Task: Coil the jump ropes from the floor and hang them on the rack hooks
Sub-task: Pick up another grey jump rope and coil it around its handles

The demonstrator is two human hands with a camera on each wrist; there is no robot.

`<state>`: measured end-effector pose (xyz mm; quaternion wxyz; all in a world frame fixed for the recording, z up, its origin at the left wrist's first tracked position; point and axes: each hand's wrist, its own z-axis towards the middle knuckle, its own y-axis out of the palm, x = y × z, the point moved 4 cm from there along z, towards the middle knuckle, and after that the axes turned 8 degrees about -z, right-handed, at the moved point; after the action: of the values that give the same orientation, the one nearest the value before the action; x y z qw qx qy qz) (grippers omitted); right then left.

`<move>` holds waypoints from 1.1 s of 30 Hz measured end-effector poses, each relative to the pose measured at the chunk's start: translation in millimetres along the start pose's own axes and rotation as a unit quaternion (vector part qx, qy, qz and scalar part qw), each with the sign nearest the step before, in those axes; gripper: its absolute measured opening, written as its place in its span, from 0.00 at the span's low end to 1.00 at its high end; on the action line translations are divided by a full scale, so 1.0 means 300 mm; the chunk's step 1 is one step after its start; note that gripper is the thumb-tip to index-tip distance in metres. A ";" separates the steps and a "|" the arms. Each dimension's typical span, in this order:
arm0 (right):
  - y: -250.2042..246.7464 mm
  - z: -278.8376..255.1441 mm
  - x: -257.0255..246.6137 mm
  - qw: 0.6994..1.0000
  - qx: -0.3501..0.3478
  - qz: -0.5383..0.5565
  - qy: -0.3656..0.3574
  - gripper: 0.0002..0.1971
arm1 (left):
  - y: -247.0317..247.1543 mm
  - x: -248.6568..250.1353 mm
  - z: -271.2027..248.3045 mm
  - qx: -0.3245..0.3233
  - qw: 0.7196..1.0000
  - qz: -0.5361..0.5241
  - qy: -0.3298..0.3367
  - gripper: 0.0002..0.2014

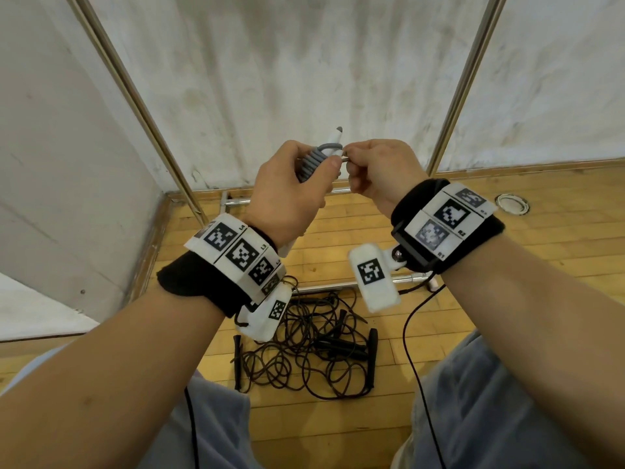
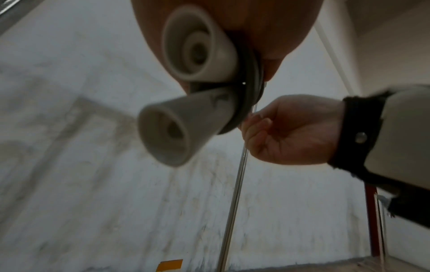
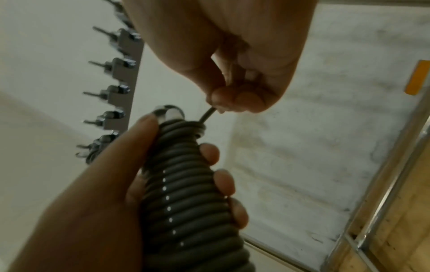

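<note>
Left hand (image 1: 287, 194) grips the grey jump rope (image 3: 186, 184), cord wound tight round its two pale grey handles (image 2: 181, 117), held at chest height. Right hand (image 1: 378, 170), just right of it, pinches the loose cord end (image 3: 207, 115) at the coil's top. Tangle of black jump ropes (image 1: 304, 353) on the wooden floor (image 1: 473, 289), near, below both hands. Metal rack hooks (image 3: 109, 93) to the left.

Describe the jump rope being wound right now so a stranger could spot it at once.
Look between the two raised hands, in front of the white wall. The left hand grips the grey jump rope, its cord wrapped in tight turns around its pale handles, while the right hand pinches the loose end. The black ropes lie tangled on the wooden floor.
</note>
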<state>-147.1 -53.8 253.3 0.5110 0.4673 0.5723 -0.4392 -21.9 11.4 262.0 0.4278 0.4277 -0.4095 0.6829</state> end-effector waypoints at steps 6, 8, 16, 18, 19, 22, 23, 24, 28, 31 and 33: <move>0.019 0.005 0.022 0.996 -0.038 -0.043 -0.066 0.07 | -0.012 -0.014 0.004 -0.030 0.998 -0.038 -0.028 0.06; 0.043 -0.003 0.029 0.993 -0.057 -0.065 -0.085 0.08 | -0.014 -0.017 0.002 -0.035 0.998 -0.032 -0.032 0.06; 0.021 0.001 0.029 0.992 -0.036 -0.065 -0.103 0.14 | -0.001 -0.011 0.000 -0.031 0.998 -0.029 -0.036 0.11; 0.009 0.002 0.034 0.994 -0.026 -0.059 -0.090 0.15 | 0.001 -0.018 -0.005 -0.043 0.997 -0.030 -0.052 0.12; 0.005 0.002 0.035 0.994 -0.022 -0.065 -0.088 0.14 | 0.000 -0.024 -0.006 -0.048 0.997 -0.032 -0.060 0.12; 0.006 -0.011 0.049 0.994 -0.039 -0.063 -0.079 0.11 | -0.002 -0.048 -0.007 -0.060 0.995 -0.039 -0.067 0.13; 0.014 -0.020 0.059 0.996 -0.049 -0.037 -0.065 0.10 | -0.002 -0.057 -0.007 -0.067 0.995 -0.036 -0.067 0.14; 0.023 -0.027 0.068 0.997 -0.055 -0.012 -0.050 0.08 | -0.003 -0.063 -0.005 -0.075 0.995 -0.029 -0.067 0.16; 0.053 -0.041 0.086 0.997 -0.061 0.035 -0.031 0.05 | -0.013 -0.075 0.011 -0.090 0.994 0.006 -0.065 0.17; 0.052 -0.037 0.085 0.998 -0.046 0.028 -0.046 0.09 | -0.008 -0.059 0.013 -0.087 0.995 0.002 -0.056 0.10; 0.040 -0.030 0.082 0.998 -0.035 0.011 -0.056 0.11 | -0.008 -0.048 0.015 -0.056 0.997 -0.023 -0.049 0.08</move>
<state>-137.7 -40.7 229.3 0.5633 0.4294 0.5528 -0.4390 -14.8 4.8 250.4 0.4462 0.4451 -0.4576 0.6273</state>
